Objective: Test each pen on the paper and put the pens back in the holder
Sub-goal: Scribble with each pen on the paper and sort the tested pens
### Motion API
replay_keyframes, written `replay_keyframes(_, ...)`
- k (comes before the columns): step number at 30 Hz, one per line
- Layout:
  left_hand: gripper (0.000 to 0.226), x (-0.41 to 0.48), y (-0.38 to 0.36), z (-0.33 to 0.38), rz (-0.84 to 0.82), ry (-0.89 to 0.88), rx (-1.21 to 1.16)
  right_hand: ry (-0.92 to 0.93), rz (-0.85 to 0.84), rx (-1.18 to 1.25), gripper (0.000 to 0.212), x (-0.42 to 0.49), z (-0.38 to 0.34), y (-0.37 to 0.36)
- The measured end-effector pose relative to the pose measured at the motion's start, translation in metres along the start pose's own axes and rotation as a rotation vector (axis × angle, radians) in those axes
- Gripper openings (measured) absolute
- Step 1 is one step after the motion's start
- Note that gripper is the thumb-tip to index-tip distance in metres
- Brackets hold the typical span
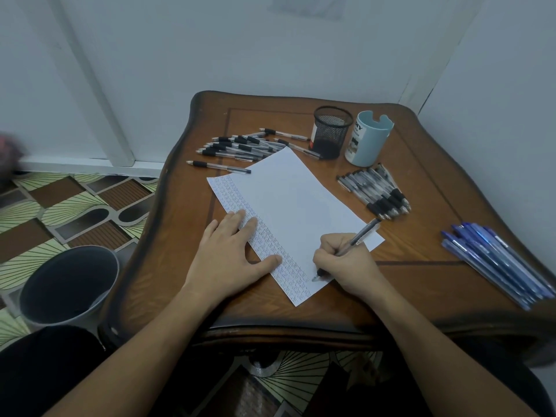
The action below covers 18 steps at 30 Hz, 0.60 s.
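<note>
A white sheet of paper (294,203) lies slanted on the wooden table (421,272), with rows of small ink marks along its left edge. My left hand (231,254) lies flat on that marked edge, fingers straight. My right hand (346,263) grips a clear pen with a black grip (361,234), its tip touching the paper near the lower corner. A black mesh holder (332,132) and a pale blue cup holder (368,138) stand at the back of the table.
Several black-grip pens (240,145) lie loose left of the holders and another bunch (376,191) to the right of the paper. Blue pens (493,260) lie at the table's right edge. A dark bin (69,287) stands on the patterned floor at left.
</note>
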State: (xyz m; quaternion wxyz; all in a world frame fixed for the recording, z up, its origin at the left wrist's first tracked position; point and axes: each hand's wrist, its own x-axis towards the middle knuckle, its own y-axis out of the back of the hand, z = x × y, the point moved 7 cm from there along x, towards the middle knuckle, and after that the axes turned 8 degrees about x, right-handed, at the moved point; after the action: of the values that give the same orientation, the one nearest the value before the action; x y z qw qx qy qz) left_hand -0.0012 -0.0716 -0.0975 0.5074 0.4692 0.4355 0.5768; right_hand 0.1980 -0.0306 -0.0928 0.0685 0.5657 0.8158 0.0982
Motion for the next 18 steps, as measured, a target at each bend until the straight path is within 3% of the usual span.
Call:
replay_keyframes(3, 0.1, 0.0, 0.001, 0.0, 0.009, 0.004, -0.014, 0.008, 0.019, 0.001, 0.037, -0.001, 0.0, -0.001)
replay_keyframes(7, 0.1, -0.001, 0.002, 0.001, 0.01, 0.001, -0.013, -0.013, 0.176, 0.129, 0.03, 0.004, -0.004, 0.014)
replay_keyframes(14, 0.101, -0.001, 0.002, 0.001, -0.01, 0.003, -0.008, -0.099, 0.251, 0.389, 0.047, 0.008, -0.008, 0.02)
replay_keyframes(18, 0.1, -0.001, 0.002, 0.0, -0.015, 0.004, 0.006, -0.127, 0.278, 0.376, 0.026, 0.01, -0.009, 0.022)
